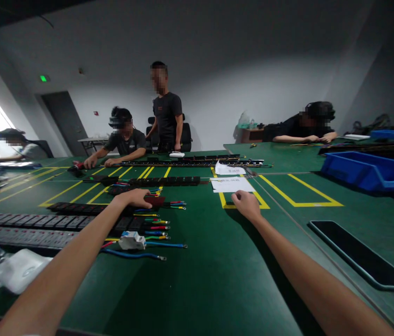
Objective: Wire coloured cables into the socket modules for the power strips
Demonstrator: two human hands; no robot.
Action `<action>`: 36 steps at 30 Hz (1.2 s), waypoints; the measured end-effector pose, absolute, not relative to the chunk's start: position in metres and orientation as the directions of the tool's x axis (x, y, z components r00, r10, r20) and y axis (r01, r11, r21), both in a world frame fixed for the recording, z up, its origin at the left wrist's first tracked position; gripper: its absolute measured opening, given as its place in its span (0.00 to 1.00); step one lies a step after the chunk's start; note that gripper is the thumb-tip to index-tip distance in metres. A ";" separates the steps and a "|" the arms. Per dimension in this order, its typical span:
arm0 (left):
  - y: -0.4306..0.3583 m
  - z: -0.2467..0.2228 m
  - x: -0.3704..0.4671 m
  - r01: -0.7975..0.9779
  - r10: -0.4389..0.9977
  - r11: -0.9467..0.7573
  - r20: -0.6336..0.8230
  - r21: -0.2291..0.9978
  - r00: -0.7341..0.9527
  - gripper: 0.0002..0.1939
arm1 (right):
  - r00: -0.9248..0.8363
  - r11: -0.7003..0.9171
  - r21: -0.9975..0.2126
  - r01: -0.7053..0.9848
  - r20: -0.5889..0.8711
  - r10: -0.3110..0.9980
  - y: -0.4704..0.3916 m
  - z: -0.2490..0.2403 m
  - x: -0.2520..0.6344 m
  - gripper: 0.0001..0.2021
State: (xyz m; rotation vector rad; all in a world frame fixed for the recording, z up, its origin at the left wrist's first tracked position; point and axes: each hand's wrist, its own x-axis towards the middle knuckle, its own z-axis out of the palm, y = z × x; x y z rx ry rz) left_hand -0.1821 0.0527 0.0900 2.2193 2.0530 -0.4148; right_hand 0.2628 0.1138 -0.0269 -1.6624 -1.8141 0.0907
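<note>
My left hand (135, 198) reaches over the black strips at the left, its fingers curved around the end of a dark strip with a reddish end piece (157, 202). Coloured wires with metal lugs (178, 204) stick out to the right of it. My right hand (247, 204) is closed just below a white paper sheet (231, 185); whatever its fingers hold, if anything, is hidden. Nearer to me lie long socket strips (39, 235), a white connector block (132, 240) and blue wires (134, 255).
A phone-like black tray (357, 254) lies at the right, with a blue bin (368, 170) behind it. Yellow tape (317, 204) marks the green table (190, 298). Several people are around the tables, one standing (169, 116). A plastic-wrapped item (22, 270) lies near left.
</note>
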 end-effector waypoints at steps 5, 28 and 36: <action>0.052 0.077 -0.208 0.988 0.969 -0.140 -0.214 -0.067 0.122 0.35 | 0.027 0.187 -0.470 0.862 0.413 0.910 0.113 -0.026 0.263 0.15; 0.071 0.076 -0.042 0.942 0.945 -0.292 -0.201 -0.165 0.258 0.33 | -0.104 0.230 -0.356 0.906 0.339 0.935 0.107 -0.022 0.259 0.12; 0.048 0.023 0.000 0.979 0.973 -0.200 0.107 -0.041 0.204 0.36 | -0.184 0.276 -0.271 0.922 0.319 0.930 0.100 -0.016 0.254 0.12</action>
